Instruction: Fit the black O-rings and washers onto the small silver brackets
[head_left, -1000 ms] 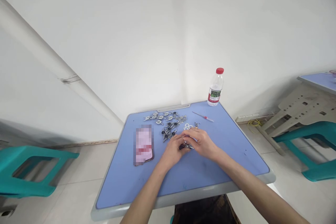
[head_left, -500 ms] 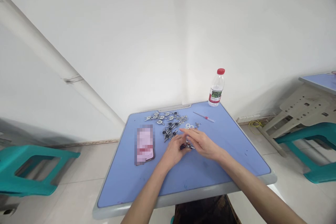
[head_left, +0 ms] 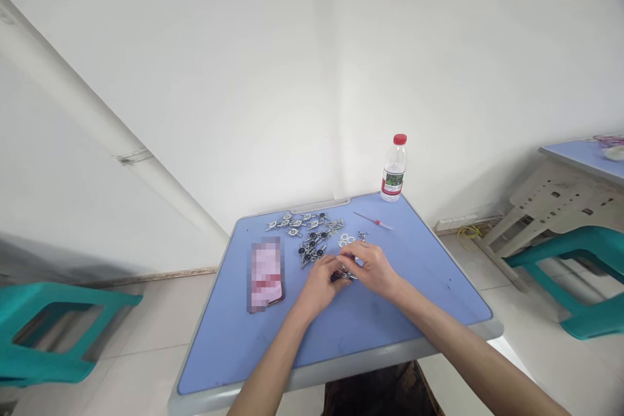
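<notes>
Both my hands meet over the middle of a blue table (head_left: 390,318). My left hand (head_left: 322,281) and my right hand (head_left: 371,268) have their fingers curled around one small metal part (head_left: 344,273) held between them. Just beyond my fingers lie several small metal pieces with black wheels (head_left: 312,247), and farther back a row of silver metal pieces (head_left: 302,223).
A blurred pink flat object (head_left: 266,273) lies left of my hands. A thin red-handled tool (head_left: 373,221) and a red-capped water bottle (head_left: 392,169) are at the table's far right. Teal stools (head_left: 43,331) stand left and right; another desk (head_left: 580,175) is at right.
My right hand's fingers, stretched out half a second ago, have curled back onto the small part. The view has shifted slightly; both hands stay in the same spot.
</notes>
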Demonstrator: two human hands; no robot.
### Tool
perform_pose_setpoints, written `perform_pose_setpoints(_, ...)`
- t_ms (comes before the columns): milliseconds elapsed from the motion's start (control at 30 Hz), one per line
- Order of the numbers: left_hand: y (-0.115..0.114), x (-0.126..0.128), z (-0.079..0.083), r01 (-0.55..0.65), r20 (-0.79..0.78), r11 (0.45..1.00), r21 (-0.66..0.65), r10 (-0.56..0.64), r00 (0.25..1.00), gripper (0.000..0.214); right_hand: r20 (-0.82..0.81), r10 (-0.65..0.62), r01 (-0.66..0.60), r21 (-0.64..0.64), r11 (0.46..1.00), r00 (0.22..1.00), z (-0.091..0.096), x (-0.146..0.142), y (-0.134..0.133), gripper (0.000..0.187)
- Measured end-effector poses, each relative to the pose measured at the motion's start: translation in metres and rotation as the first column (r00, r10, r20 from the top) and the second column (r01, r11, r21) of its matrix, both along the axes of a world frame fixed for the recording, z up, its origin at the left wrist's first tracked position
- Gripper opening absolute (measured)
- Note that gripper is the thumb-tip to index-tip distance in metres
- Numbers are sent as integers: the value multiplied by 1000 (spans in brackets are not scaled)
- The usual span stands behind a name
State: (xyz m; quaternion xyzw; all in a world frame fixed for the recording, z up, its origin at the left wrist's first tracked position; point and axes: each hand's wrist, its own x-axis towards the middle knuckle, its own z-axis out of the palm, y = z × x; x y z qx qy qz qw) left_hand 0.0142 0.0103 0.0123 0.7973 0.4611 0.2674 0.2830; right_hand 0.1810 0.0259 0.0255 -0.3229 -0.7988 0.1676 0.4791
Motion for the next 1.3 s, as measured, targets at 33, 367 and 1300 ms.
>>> perform_pose_setpoints(33, 0, 0, 0, -7, -3, 1000, -4, 7, 1000, 15, -2, 6, -6, 2, 1000, 1000, 0, 1, 0, 19)
perform_pose_setpoints(367, 0, -1, -1, -32, -18, 999, -5, 32, 999, 6, -28, -46, 47, 30, 998, 999, -1, 22, 9, 17)
perform_pose_setpoints(1300, 0, 0, -1, -19, -2, 1000, 3, 19, 1000, 10, 133, 78, -92, 104, 990, 988, -2, 17, 6, 17)
